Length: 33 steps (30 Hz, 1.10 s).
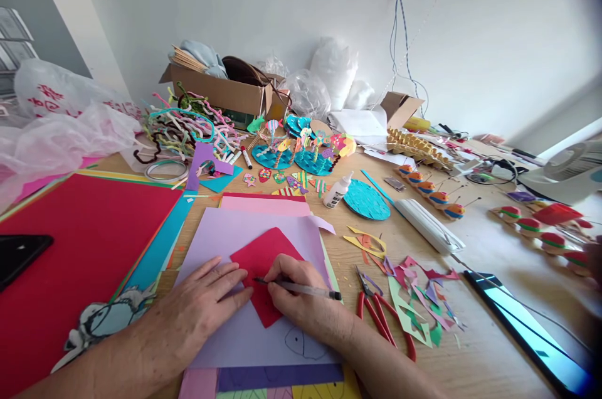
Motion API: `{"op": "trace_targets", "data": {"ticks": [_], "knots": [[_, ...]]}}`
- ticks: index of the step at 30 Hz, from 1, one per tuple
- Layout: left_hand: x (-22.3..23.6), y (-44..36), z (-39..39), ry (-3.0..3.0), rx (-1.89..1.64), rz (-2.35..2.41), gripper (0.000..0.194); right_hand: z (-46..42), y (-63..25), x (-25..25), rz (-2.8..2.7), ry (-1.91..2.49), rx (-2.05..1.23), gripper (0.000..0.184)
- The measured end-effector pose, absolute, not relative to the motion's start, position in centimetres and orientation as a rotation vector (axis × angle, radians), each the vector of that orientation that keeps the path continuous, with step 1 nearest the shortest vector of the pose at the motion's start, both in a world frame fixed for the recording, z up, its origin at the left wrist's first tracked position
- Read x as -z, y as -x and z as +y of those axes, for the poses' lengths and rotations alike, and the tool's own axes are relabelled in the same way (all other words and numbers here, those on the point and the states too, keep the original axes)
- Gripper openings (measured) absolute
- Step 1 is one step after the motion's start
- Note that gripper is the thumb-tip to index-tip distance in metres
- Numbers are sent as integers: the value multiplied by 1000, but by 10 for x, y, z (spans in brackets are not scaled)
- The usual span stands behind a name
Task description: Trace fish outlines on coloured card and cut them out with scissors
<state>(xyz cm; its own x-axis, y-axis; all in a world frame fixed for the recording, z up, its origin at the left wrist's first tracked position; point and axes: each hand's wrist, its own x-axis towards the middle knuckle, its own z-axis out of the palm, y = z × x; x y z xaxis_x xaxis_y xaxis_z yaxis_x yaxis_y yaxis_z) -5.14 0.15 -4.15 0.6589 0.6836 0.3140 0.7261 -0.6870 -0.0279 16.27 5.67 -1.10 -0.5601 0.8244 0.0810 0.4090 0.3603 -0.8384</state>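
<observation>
My right hand is closed round a pen, whose tip meets a red square of paper. Flat on the left edge of that square lies my left hand, fingers stretched out. Beneath both is a lilac sheet, on a stack of coloured paper. A drawn outline with a dot, partly hidden by my right arm, shows on the lilac sheet. Pliers with red handles and scissors, partly overlapping, lie right of my right hand, beside coloured paper scraps.
Large red paper covers the left side, with a black phone on it. Behind the stack stand a glue bottle, a blue disc and paper fish decorations. Pipe cleaners and a cardboard box are at the back.
</observation>
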Motion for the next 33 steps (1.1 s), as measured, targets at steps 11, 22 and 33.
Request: {"op": "trace_targets", "data": {"ticks": [11, 22, 33], "knots": [[42, 51, 2, 2725, 418, -1175, 53, 57, -162, 11, -2128, 1050, -1108, 14], [41, 50, 3, 2712, 439, -1172, 55, 57, -162, 11, -2134, 1063, -1110, 14], [32, 48, 5, 2632, 458, -1079, 50, 57, -163, 11, -2139, 1061, -1092, 14]]}}
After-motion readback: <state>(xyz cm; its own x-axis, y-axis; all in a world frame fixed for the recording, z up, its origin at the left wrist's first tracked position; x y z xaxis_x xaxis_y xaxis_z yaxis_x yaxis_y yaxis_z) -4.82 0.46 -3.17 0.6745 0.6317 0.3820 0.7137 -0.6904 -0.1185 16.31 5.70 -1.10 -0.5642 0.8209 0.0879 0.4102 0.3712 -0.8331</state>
